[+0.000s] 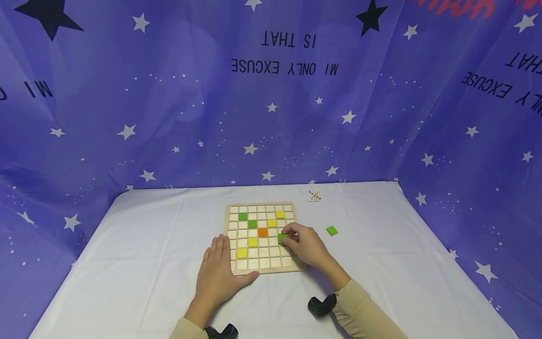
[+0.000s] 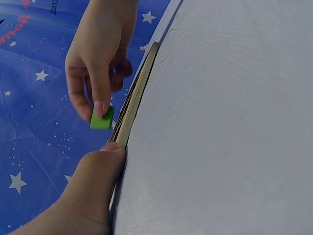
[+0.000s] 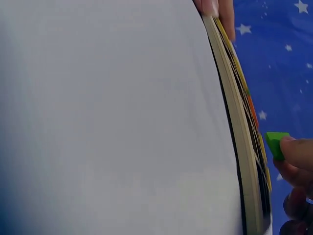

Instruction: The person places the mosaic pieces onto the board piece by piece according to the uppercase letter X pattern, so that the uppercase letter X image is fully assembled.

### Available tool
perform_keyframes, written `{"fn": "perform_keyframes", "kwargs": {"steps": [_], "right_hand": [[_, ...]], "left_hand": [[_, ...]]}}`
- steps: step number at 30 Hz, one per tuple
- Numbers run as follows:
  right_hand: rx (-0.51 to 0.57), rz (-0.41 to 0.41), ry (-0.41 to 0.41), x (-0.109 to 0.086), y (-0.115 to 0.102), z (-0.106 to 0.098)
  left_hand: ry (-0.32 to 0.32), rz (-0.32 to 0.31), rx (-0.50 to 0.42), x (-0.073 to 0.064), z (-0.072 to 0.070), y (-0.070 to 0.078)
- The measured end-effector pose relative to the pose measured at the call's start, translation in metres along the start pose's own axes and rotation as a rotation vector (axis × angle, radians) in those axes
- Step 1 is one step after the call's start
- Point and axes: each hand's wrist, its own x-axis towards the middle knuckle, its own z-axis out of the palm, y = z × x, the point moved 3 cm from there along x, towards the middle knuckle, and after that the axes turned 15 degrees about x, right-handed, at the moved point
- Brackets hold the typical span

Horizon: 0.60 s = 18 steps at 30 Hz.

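A wooden grid board (image 1: 275, 270) lies on the white table, with yellow tiles (image 1: 252, 242), green tiles (image 1: 252, 224) and an orange tile (image 1: 263, 232) in some squares. My left hand (image 1: 217, 273) rests against the board's left front corner, fingers straight along its side and thumb on the front edge. Over the right part of the board, my right hand (image 1: 308, 246) pinches a green tile (image 2: 101, 120) between thumb and fingers. In the right wrist view that green tile (image 3: 277, 144) is held above the board's surface.
A loose green tile (image 1: 332, 230) lies on the table right of the board. Behind it, near the back edge, is a small printed pattern card (image 1: 315, 195). A purple star-printed cloth (image 1: 254, 117) hangs around the table. Black devices (image 1: 322, 306) sit at both wrists.
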Motion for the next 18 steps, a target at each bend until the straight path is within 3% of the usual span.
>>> {"fn": "perform_keyframes", "kwargs": {"steps": [7,18], "right_hand": [[-0.065,-0.047,-0.029,0.005,-0.006,0.018],[-0.158,-0.064,-0.030,0.007,-0.009,0.025]], "left_hand": [[-0.014,0.000,0.007,0.001,0.001,0.000],[-0.052,-0.018,-0.003,0.001,0.001,-0.001]]}}
